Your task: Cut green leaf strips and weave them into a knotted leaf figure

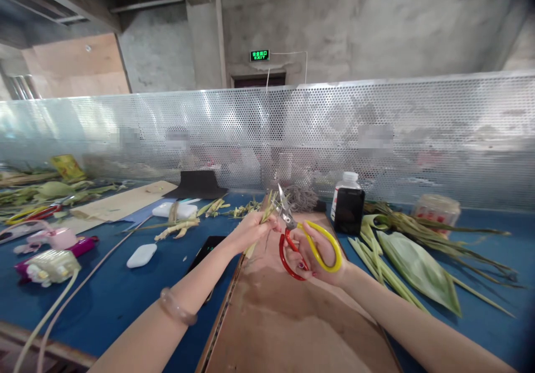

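both forearms [388,298] stretched forward, converging; left fingers [263,229] pinched, right fingers [301,241] curled just beside

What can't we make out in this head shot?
Head view:
Plant strips: gripped part, hidden by the left hand.
Phone: middle, covered by the left forearm.
White bottle: lower front, mostly behind the black device.
Door: lower part, obscured by the perforated panel.
Right forearm: elbow end, cut off by the bottom edge.

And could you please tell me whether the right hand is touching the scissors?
Touching: the head view shows the right hand gripping the scissors by their red and yellow handles.
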Tool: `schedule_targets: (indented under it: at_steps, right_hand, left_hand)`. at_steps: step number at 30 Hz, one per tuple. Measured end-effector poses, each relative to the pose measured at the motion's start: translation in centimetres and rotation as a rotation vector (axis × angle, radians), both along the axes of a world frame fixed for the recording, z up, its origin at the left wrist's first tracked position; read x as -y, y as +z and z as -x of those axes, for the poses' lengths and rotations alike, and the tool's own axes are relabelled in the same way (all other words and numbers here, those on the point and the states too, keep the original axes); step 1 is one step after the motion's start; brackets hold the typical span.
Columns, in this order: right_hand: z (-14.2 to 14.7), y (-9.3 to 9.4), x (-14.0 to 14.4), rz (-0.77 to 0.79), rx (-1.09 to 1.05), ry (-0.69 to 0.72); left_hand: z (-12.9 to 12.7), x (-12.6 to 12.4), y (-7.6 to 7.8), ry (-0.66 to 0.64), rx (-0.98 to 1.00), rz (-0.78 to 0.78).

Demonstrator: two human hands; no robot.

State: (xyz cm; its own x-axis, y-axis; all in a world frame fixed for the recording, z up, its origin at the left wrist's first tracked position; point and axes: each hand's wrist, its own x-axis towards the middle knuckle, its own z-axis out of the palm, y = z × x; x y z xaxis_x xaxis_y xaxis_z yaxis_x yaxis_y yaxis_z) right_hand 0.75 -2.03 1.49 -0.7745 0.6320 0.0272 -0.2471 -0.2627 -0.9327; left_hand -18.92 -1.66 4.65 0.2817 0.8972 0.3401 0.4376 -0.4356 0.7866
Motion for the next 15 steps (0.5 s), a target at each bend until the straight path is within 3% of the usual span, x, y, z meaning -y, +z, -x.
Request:
schedule_targets:
  at_steps: [15]
  right_hand:
    - [0.50,-0.48,-0.09,0.027,-0.052,-0.029]
  left_hand:
    - [-0.31,-0.14,-0.15,-0.016,0.029,-0.026]
